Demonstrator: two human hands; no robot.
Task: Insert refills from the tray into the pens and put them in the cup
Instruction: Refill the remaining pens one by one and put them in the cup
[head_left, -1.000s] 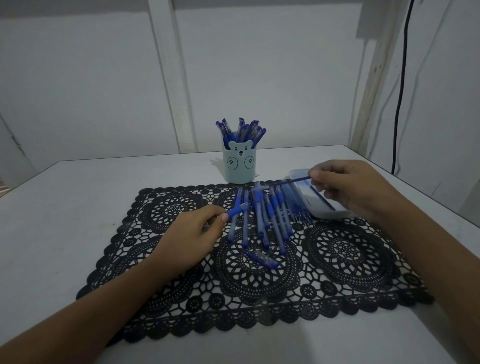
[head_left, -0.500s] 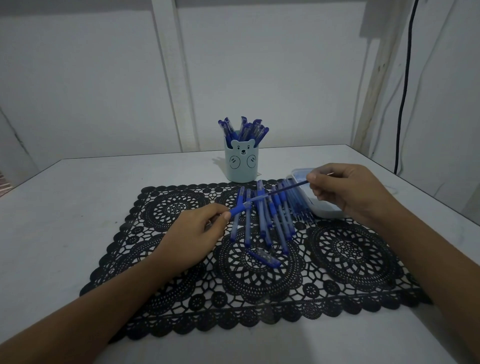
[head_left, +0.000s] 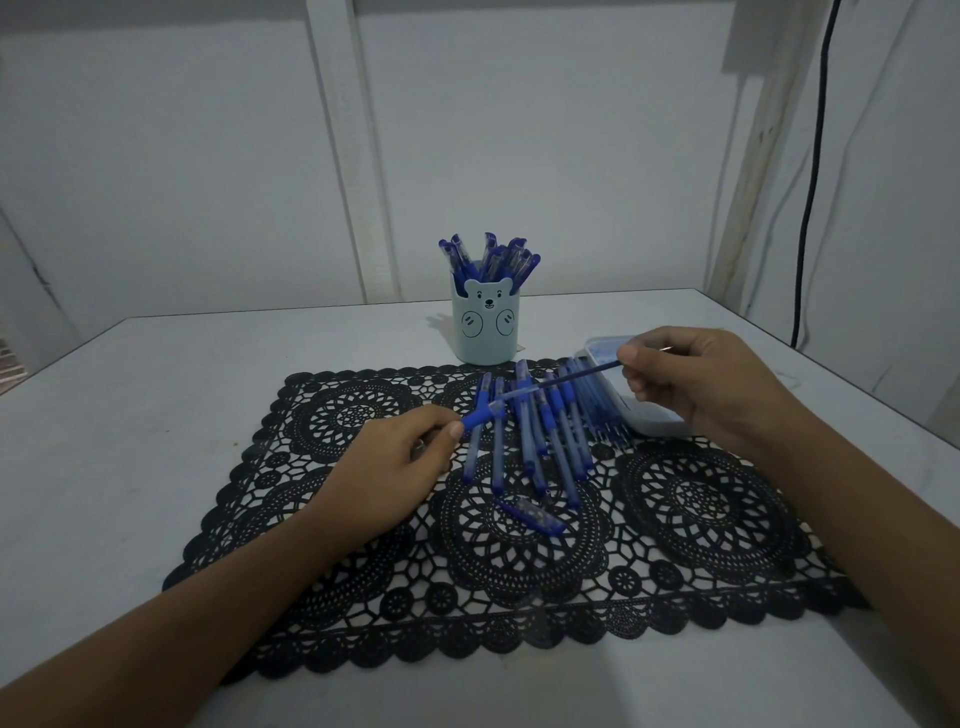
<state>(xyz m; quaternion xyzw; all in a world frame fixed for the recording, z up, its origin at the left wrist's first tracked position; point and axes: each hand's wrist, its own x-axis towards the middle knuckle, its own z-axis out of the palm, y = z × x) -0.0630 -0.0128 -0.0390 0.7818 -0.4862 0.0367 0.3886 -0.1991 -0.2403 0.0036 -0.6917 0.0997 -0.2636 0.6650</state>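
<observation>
My left hand (head_left: 400, 462) pinches a blue pen barrel (head_left: 480, 413) that points up and to the right. My right hand (head_left: 691, 384) holds a thin blue refill (head_left: 576, 375) whose far end meets the barrel's open end. Several blue pens (head_left: 535, 431) lie side by side on the black lace mat (head_left: 701, 499) under the refill. A loose pen cap (head_left: 530, 515) lies in front of them. The pale tray (head_left: 649, 423) sits partly behind my right hand. The light blue bear cup (head_left: 485, 332) at the back holds several pens.
The mat lies on a white table (head_left: 156, 415) whose right edge runs close past the tray. A white wall stands behind the cup, and a black cable (head_left: 810, 182) hangs at the right.
My right hand has brought the refill leftward from over the tray until its tip meets the barrel in my left hand. The left hand has barely moved.
</observation>
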